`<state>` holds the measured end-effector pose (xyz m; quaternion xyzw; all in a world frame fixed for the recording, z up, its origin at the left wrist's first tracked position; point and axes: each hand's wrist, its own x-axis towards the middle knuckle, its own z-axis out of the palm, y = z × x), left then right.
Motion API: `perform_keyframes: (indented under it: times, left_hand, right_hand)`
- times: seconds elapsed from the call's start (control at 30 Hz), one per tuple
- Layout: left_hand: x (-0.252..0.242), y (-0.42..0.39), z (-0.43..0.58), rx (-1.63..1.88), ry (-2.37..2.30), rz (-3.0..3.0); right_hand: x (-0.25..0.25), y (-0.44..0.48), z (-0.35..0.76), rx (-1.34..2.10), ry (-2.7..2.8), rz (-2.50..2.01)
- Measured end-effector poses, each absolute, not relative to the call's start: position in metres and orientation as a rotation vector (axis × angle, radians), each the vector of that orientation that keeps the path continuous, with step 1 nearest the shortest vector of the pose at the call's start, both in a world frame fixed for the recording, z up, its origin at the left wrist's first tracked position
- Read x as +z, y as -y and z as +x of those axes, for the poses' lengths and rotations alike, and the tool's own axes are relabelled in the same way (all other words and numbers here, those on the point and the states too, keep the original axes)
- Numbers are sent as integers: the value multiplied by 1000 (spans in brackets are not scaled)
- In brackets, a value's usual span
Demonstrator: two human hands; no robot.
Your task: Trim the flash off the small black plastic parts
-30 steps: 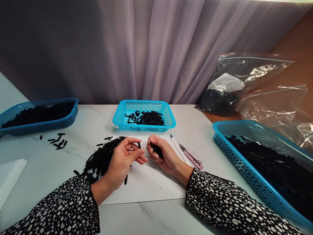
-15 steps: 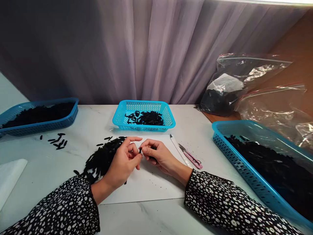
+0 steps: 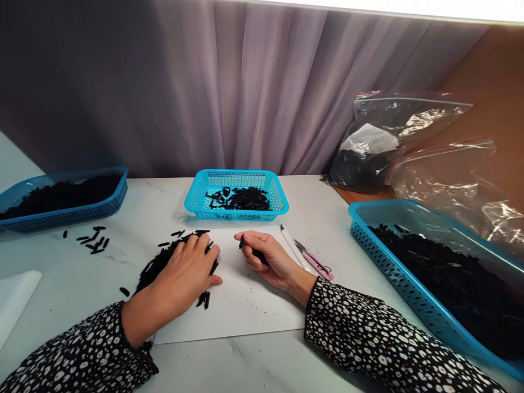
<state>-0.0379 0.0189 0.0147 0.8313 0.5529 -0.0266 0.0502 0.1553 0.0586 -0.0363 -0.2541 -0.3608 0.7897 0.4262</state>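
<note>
In the head view, the left hand (image 3: 180, 273) lies palm down with its fingers loosely spread on the heap of small black pieces (image 3: 155, 263). The heap sits at the left edge of the white sheet (image 3: 245, 311). We cannot tell whether a piece is caught under the fingertips.

The right hand (image 3: 270, 262) rests on the sheet just to the right, curled narrow around the held pieces (image 3: 257, 253), with 1 dark tip showing past the forefinger. The 2 hands are apart.

Beyond them stands the small turquoise basket (image 3: 236, 216), partly filled with like pieces. The pink snips (image 3: 318, 265) and a white-handled blade (image 3: 290, 243) lie right of the right hand.

We judge this the step of drawing from the heap, with the left hand at the supply and the right holding its stock. Lifting 1 piece from that tangle calls for a fine fingertip pinch, since the pieces lie crossed and touching.
</note>
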Motion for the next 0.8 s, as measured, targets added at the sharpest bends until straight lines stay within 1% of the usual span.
perform_keyframes:
  times: [0.27,0.37,0.47,0.6,0.7,0.8]
  left_hand:
    - [-10,-34,-35,-20,-1654,2683]
    - [-19,-35,-37,63,-1616,2726]
    - [-21,-33,-37,238,-1542,2697]
    - [-12,-31,-34,526,-1493,2535]
    - [-5,-31,-30,802,-1496,2269]
    - [-3,-30,-26,949,-1480,1881]
  right_hand:
    - [-38,-60,155,1983,894,-610]
    - [-38,-60,156,1984,907,-611]
    - [-38,-60,156,1984,911,-611]
    - [-37,-60,156,1992,907,-608]
    - [-36,-59,156,1990,912,-614]
    - [-36,-59,156,1989,925,-621]
